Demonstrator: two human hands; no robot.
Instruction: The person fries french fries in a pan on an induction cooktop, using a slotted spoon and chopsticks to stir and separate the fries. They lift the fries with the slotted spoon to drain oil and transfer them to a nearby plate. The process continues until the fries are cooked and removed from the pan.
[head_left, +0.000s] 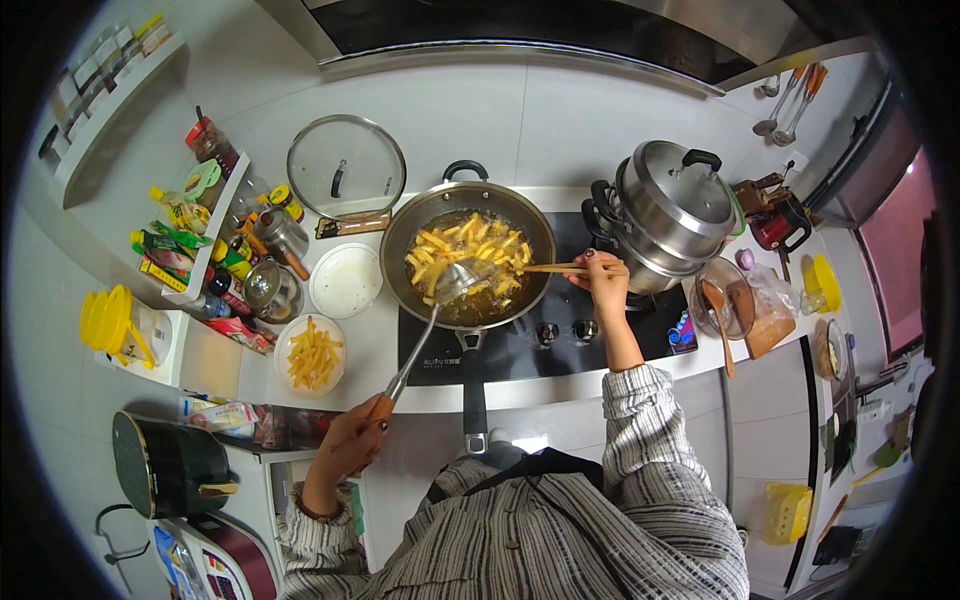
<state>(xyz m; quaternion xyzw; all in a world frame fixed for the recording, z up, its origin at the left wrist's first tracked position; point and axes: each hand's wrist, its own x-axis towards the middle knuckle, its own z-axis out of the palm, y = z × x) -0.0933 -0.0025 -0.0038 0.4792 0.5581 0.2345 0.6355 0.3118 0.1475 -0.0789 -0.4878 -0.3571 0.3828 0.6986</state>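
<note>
Potato strips (474, 244) fry in bubbling oil inside a deep frying pan (395, 281) on the black gas cooktop (495, 360). My left hand (351, 435) grips the wooden handle of a metal skimmer (411, 361), whose head lies over the near left of the oil among the strips. Wooden chopsticks (559, 268) are in my right hand (600, 281), and their tips reach into the strips at the pan's right side. The pan's long handle (474, 394) points towards me.
Left of the pan are a plate of pale potato strips (313, 354), a white plate (345, 279) and a glass lid (346, 169) against the wall. A stacked steel steamer (664, 217) stands close on the right. Beyond it are a phone (682, 332) and a glass bowl (706, 311) with a wooden spoon.
</note>
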